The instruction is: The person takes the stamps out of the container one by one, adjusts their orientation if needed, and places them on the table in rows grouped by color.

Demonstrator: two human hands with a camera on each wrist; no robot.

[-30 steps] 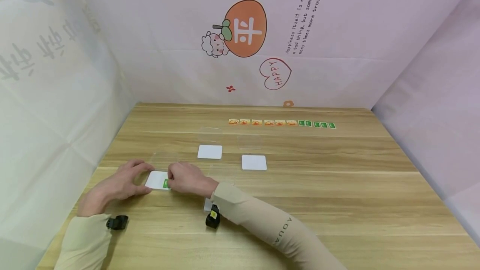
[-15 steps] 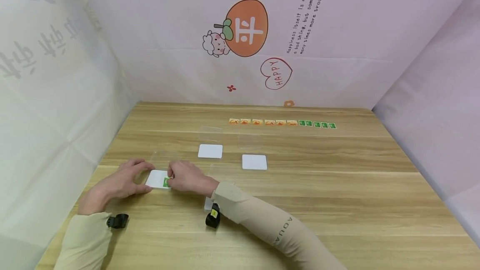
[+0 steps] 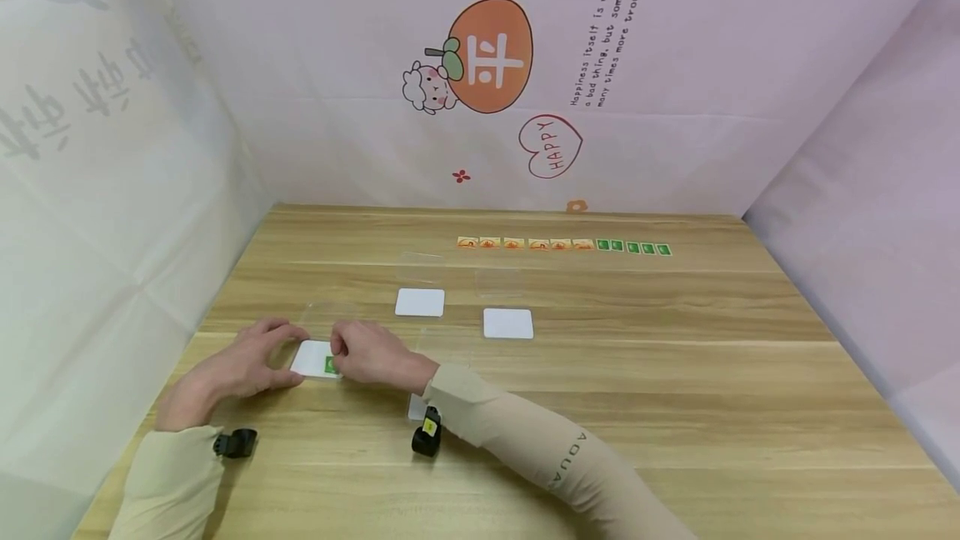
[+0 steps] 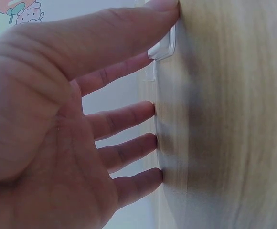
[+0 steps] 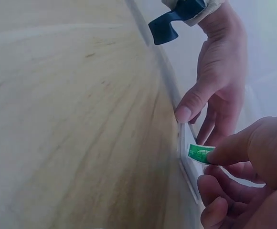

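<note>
At the table's left side lies a white card (image 3: 308, 358) in a clear plastic case, whose thin rim (image 5: 182, 143) shows in the right wrist view. My left hand (image 3: 246, 363) holds the case by its left end, thumb on the near edge and forefinger on the far edge; the other fingertips rest on the wood. Over the card's right part, my right hand (image 3: 373, 354) pinches a small green sticker (image 5: 200, 153) by one end, its thumb on the printed face. Whether the sticker's underside touches the card is hard to tell.
Two more white cards (image 3: 420, 302) lie farther back, with clear plastic lids (image 3: 422, 267) behind them. Another white card (image 3: 415, 408) is partly hidden under the right forearm. Along the back runs a row of orange pictures (image 3: 513, 244) and green pieces (image 3: 633, 248).
My right hand has shifted very slightly left, with the green sticker still pinched. The left hand keeps its place on the case.
</note>
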